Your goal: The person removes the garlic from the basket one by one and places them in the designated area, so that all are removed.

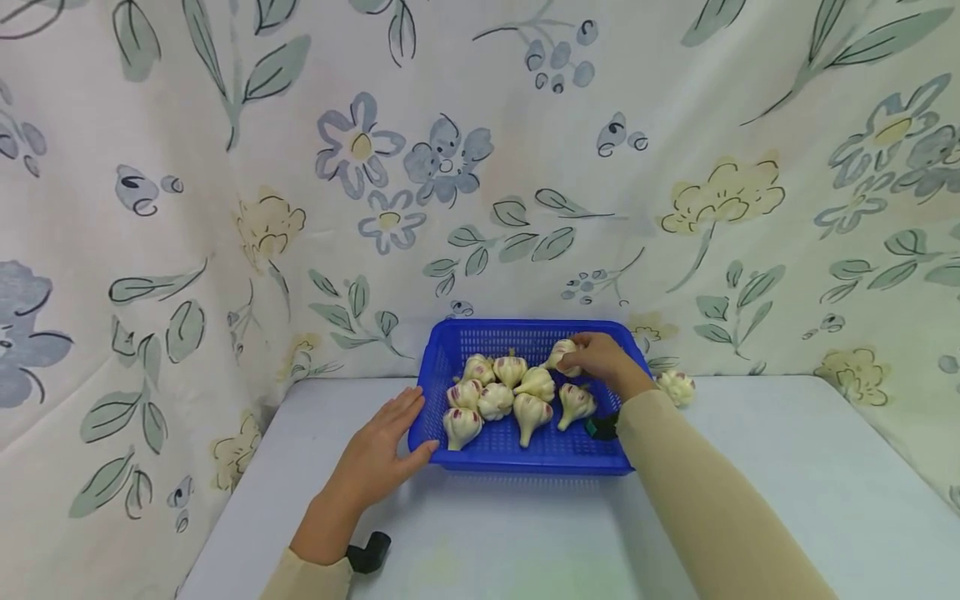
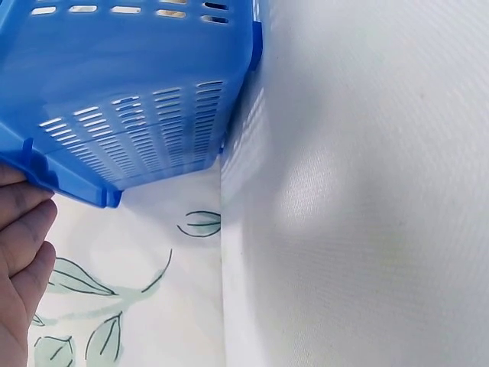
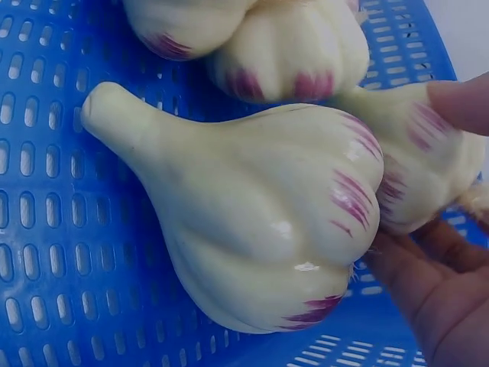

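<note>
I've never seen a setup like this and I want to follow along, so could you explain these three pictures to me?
There is no robot here, just a person working bare-handed. The wide picture comes from a camera worn on the head, looking forward and down. The other two come from cameras worn on the left and right wrists. On the white table sits a blue basket with several garlic bulbs inside; one more bulb lies outside it, on the right. A floral cloth hangs behind. The left hand touches the basket's left side. The right hand grips a single bulb near the basket's back right corner.
</note>
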Demonstrator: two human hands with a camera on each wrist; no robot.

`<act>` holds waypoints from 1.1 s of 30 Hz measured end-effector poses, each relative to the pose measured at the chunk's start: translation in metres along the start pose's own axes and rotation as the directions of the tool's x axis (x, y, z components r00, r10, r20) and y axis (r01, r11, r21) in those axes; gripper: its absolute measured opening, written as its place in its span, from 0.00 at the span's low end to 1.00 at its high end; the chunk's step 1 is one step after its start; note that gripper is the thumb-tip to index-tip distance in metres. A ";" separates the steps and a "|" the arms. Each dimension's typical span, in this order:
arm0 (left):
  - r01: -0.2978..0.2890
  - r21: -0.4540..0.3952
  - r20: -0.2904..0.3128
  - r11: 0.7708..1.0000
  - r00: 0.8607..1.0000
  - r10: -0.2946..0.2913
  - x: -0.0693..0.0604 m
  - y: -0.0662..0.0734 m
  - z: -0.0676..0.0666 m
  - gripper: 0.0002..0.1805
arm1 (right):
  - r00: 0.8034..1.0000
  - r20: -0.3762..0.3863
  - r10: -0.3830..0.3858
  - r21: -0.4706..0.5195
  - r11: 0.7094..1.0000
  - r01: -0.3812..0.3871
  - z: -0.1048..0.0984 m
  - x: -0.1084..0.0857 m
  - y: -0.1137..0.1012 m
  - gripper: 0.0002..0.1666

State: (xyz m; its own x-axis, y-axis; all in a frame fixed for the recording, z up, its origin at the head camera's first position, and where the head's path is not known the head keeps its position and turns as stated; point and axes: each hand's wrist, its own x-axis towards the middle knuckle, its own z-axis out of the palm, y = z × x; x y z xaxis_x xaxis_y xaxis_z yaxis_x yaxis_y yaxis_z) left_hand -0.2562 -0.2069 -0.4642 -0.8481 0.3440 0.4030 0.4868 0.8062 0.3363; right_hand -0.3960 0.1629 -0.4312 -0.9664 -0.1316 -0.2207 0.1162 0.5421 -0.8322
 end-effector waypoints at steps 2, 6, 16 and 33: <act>-0.001 0.000 -0.003 1.000 1.000 0.001 0.000 0.000 -0.001 0.39 | 1.000 0.006 -0.022 0.016 1.000 0.022 0.000 0.002 0.000 0.44; 0.002 0.000 -0.005 1.000 1.000 -0.002 0.000 0.001 -0.002 0.39 | 0.998 0.029 -0.048 0.063 0.997 0.046 0.001 0.004 -0.002 0.42; 0.035 -0.001 0.019 0.999 0.999 -0.035 0.001 0.002 -0.003 0.40 | 0.996 0.085 -0.025 0.203 0.979 0.008 0.003 0.004 -0.005 0.43; 0.043 0.012 0.018 0.999 0.999 -0.044 0.000 0.002 -0.002 0.40 | 0.991 0.005 -0.135 0.133 0.982 0.133 -0.002 -0.010 -0.024 0.44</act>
State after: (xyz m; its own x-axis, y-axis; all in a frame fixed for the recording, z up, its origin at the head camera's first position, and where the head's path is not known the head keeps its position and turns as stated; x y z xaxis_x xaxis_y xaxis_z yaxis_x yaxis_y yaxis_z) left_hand -0.2552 -0.2057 -0.4619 -0.8721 0.3173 0.3724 0.4470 0.8262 0.3429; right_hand -0.3897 0.1526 -0.4081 -0.9722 -0.2072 -0.1091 0.0164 0.4043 -0.9145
